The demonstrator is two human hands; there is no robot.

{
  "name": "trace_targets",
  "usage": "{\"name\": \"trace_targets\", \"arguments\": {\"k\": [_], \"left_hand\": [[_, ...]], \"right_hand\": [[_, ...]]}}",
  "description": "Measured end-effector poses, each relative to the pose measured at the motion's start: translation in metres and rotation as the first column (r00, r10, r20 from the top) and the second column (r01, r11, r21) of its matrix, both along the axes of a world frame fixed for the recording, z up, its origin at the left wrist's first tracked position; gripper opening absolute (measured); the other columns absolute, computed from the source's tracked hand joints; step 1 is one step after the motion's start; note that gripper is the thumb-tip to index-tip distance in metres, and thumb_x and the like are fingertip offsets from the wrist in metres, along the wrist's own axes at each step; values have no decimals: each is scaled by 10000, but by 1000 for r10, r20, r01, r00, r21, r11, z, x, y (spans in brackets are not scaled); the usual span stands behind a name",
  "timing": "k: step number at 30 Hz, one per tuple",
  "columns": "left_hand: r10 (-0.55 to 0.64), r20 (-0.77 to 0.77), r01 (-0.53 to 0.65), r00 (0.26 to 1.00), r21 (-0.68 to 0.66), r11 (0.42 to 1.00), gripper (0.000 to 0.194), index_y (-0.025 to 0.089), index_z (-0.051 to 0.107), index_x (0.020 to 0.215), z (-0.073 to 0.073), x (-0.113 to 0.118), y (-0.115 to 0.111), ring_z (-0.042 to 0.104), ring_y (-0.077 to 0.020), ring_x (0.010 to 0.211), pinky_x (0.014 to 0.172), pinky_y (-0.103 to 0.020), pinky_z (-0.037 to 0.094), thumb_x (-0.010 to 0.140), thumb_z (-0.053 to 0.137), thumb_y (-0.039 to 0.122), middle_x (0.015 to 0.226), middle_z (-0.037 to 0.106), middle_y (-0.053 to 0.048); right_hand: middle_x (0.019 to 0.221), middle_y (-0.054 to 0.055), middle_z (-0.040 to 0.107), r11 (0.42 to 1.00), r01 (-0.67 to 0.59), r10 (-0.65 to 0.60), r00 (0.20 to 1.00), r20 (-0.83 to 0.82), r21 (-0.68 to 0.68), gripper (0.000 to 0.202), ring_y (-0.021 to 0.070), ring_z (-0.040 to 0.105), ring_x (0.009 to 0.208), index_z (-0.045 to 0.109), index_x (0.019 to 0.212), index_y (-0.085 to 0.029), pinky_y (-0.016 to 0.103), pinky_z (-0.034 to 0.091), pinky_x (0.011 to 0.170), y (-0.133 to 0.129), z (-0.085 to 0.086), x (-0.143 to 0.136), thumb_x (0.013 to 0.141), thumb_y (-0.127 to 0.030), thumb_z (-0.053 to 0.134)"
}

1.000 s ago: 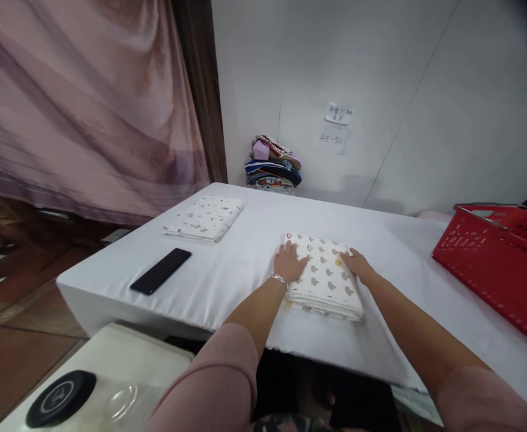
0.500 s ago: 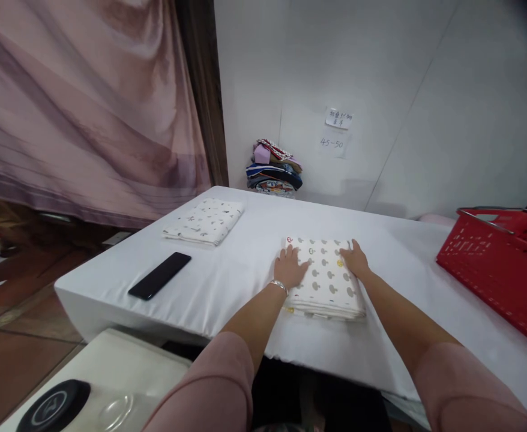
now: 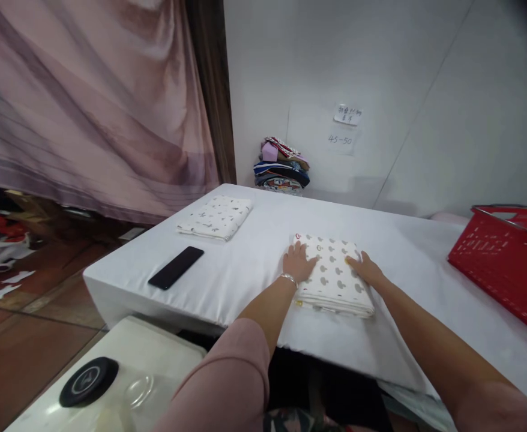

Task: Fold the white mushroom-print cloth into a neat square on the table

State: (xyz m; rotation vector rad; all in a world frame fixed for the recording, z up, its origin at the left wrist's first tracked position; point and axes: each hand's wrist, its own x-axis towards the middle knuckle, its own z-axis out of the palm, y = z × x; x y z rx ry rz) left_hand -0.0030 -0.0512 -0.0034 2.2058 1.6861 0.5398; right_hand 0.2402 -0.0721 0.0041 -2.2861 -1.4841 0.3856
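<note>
A folded white cloth with grey tree-like prints (image 3: pixel 335 279) lies flat near the front edge of the white-covered table (image 3: pixel 263 234). My left hand (image 3: pixel 298 263), with a silver bracelet at the wrist, rests on its left side, fingers spread. On the right side of the same cloth is my right hand (image 3: pixel 366 267), its thumb and fingers apart over the edge. Another folded white cloth with small dark prints (image 3: pixel 218 217) lies at the table's back left, touched by neither hand.
A black phone (image 3: pixel 176 267) lies at the table's left front. At the right stands a red basket (image 3: pixel 506 258). Folded fabrics (image 3: pixel 282 168) are stacked behind the table by the wall. Below left, a white surface (image 3: pixel 155 354) holds a black round object (image 3: pixel 89 381).
The view has shifted, so the table and its things appear further right. My right hand has slid slightly nearer along the right side of the cloth.
</note>
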Motion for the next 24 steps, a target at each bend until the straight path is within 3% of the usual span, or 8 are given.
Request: {"name": "trace_targets", "arguments": {"k": [6,11,15,20,24], "left_hand": [[-9,12,10,1000,-30,1000,640,241,352,1390,3,-1,4,224,-301,1379,1093,-475,244,850,378,582,1533,224,-61],[-26,104,45,994,-186,981,622,262,390,1369,17,-11,11,282,-285,1369,1090,-445,282,833,430,577,1535,218,-57],[-31,138,56,990,-179,982,618,226,401,1363,16,-25,-5,328,-255,1354,1083,-366,321,828,481,523,1538,200,-83],[8,169,13,986,-122,992,586,174,380,1375,3,-31,-43,298,-209,1373,1105,-306,283,862,454,449,1537,192,-100],[-61,166,77,984,-94,993,617,171,394,1378,-3,-17,-74,308,-234,1367,1117,-341,259,853,467,485,1530,214,-106]], "right_hand": [[1354,184,488,997,9,-26,978,-205,-83,883,330,492,1204,277,1452,-112,428,398,974,-62,0,-6,769,-620,510],[1219,169,585,998,-24,3,948,-317,-61,917,281,615,1005,175,1485,-157,380,500,804,-92,2,-15,765,-599,529],[1146,151,618,999,-41,28,908,-417,-21,882,244,647,869,140,1492,-173,326,518,674,-99,0,-21,784,-515,538],[1039,88,650,993,-45,90,890,-448,112,837,218,643,841,216,1478,-180,327,502,760,-91,-2,-1,759,-400,583],[1060,113,646,985,101,-44,930,-366,137,820,263,626,936,317,1440,-131,377,476,847,-80,-3,32,732,-424,609]]}}
